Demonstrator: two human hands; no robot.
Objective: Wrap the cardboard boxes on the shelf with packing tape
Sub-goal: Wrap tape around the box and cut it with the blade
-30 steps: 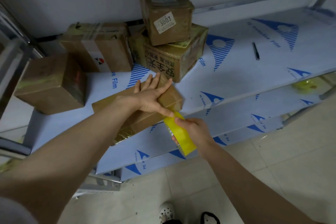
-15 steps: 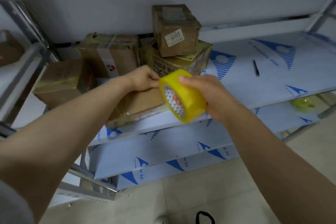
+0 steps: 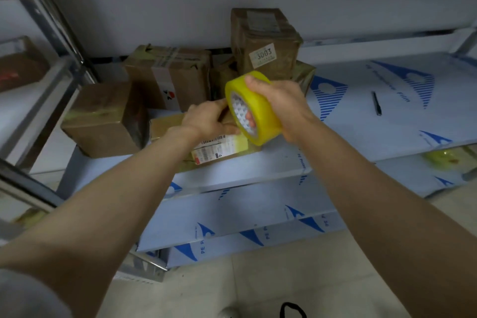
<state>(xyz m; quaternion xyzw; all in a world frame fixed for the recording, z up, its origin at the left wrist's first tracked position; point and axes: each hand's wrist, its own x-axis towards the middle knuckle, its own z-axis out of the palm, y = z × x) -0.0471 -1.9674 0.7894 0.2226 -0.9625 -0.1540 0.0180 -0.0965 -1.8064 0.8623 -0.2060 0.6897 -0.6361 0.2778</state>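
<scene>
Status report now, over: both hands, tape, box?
Right hand grips yellow roll of packing tape, fingers through core. Left hand at roll's edge, grip unclear. Flat brown cardboard box with white label beneath. Nothing blocking.

Both our forearms reach forward, our right hand (image 3: 281,106) gripping the tape roll (image 3: 259,111) while our left hand (image 3: 206,121) pinches its rim.

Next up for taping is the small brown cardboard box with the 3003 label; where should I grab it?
Probably by its left and right faces, reaching from the front: the small brown cardboard box stands on top of a larger cardboard box, sides free, wall close behind.
</scene>
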